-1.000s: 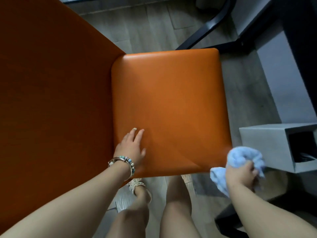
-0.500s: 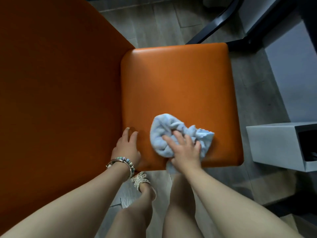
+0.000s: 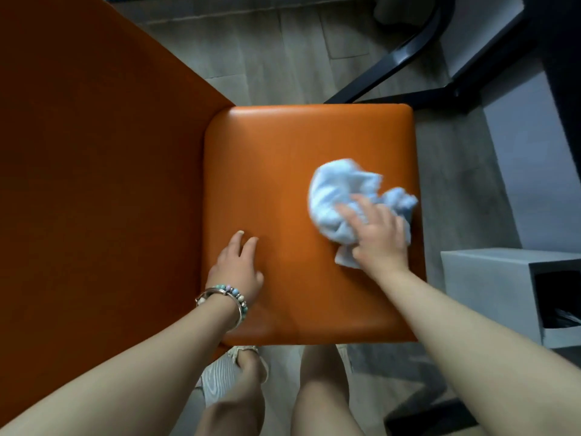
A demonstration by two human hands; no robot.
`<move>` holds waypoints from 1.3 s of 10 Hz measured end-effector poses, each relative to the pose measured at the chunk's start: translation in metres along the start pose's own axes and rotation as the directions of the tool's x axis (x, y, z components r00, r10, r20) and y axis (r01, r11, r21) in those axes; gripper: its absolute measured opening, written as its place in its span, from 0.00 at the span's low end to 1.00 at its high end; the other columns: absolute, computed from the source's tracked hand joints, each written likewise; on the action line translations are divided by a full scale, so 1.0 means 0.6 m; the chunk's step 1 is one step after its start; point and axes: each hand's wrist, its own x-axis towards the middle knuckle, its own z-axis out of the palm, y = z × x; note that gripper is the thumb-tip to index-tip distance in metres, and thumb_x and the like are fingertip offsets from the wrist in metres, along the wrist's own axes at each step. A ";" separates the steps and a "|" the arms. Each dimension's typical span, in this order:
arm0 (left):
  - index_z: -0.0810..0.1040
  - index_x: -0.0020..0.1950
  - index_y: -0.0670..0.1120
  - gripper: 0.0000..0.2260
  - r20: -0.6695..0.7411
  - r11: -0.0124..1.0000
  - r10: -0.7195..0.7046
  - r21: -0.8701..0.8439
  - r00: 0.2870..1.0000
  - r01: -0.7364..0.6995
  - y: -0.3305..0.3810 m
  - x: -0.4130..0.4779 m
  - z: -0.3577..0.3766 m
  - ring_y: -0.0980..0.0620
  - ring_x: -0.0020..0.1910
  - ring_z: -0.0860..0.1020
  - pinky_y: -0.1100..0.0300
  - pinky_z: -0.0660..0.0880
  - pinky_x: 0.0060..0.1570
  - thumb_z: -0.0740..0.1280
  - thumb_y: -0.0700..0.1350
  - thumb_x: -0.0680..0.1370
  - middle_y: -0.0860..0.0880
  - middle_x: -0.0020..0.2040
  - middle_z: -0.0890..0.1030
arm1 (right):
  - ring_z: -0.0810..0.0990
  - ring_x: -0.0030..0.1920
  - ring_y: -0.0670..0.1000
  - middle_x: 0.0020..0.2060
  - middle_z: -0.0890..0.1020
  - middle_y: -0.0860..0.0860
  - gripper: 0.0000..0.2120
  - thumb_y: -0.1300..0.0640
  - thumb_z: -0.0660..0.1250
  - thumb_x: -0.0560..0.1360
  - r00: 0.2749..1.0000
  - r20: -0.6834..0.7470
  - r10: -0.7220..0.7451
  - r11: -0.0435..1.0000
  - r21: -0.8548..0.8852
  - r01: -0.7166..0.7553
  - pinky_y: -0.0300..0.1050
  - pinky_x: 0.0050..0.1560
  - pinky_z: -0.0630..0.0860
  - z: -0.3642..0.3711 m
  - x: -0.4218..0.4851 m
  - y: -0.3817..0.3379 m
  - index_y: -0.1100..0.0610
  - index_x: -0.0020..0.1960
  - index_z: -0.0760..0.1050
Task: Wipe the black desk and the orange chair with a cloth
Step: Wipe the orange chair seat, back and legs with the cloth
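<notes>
The orange chair seat [image 3: 283, 146] fills the middle of the head view, and its tall orange back [image 3: 94, 168] rises at the left. A crumpled light blue cloth [image 3: 336, 187] lies on the right half of the seat. My right hand [image 3: 377, 234] presses down on the cloth with spread fingers. My left hand [image 3: 239, 265], a beaded bracelet on its wrist, rests flat on the seat near the back, fingers straight. A dark edge of the black desk [image 3: 562, 89] shows at the top right.
Black desk legs [image 3: 390, 67] cross the wood floor beyond the seat. A grey box [image 3: 484, 287] with a dark opening stands on the floor at the right. My legs and a white sandal [image 3: 220, 372] are below the seat's front edge.
My right hand brought the cloth from beside the seat's front right corner onto the seat, then swept it rightward and further back. My left hand stayed flat on the seat.
</notes>
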 end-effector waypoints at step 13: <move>0.55 0.75 0.53 0.27 -0.003 0.935 -0.204 -0.297 0.979 0.194 -0.028 0.038 -0.047 0.49 0.75 0.56 0.52 0.64 0.69 0.60 0.45 0.78 0.52 0.77 0.52 | 0.69 0.62 0.61 0.62 0.71 0.60 0.26 0.61 0.67 0.71 0.884 0.035 0.466 0.870 0.165 -0.465 0.52 0.59 0.65 -0.037 0.192 0.017 0.52 0.69 0.70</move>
